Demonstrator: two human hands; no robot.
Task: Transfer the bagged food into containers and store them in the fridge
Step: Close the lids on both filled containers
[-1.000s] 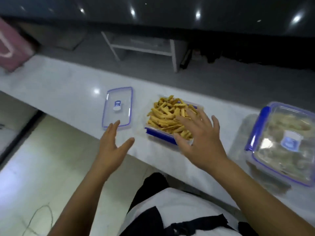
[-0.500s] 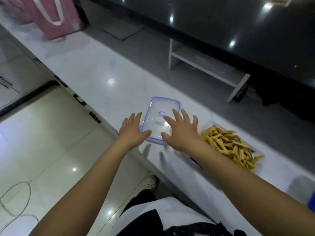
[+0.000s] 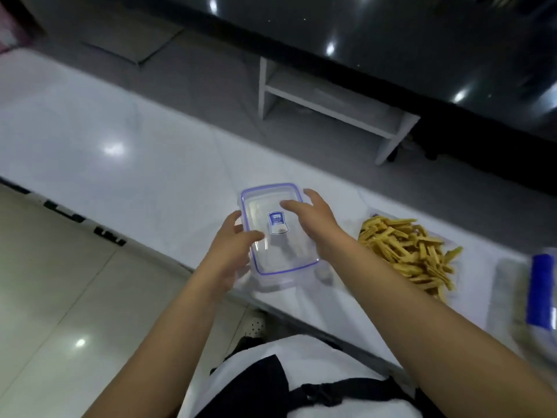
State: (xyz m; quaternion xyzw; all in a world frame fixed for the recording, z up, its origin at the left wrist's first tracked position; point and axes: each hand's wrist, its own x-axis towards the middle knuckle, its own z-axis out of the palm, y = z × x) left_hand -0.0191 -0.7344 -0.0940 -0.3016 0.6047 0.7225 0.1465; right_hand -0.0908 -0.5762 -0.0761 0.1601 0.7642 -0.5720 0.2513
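Note:
A clear rectangular lid point(image 3: 280, 257) with a blue seal and a blue label hovers just above the white counter point(image 3: 120, 131), its shadow under it. My left hand point(image 3: 232, 251) grips its left edge, thumb on top. My right hand point(image 3: 316, 224) holds the right edge, with the thumb reaching over the lid. To the right lies a heap of yellow snack sticks point(image 3: 404, 251) in an open container that is mostly hidden by the food and my right forearm.
A closed container with a blue clip point(image 3: 541, 294) sits at the right edge of the counter. Beyond the counter stands a white shelf unit point(image 3: 325, 98) on a grey floor. The counter's front edge runs close to my body, with pale floor tiles point(image 3: 60, 297) to the left.
Both hands left the snack container and went left to the lid. They have taken hold of it by its edges and raised it off the counter.

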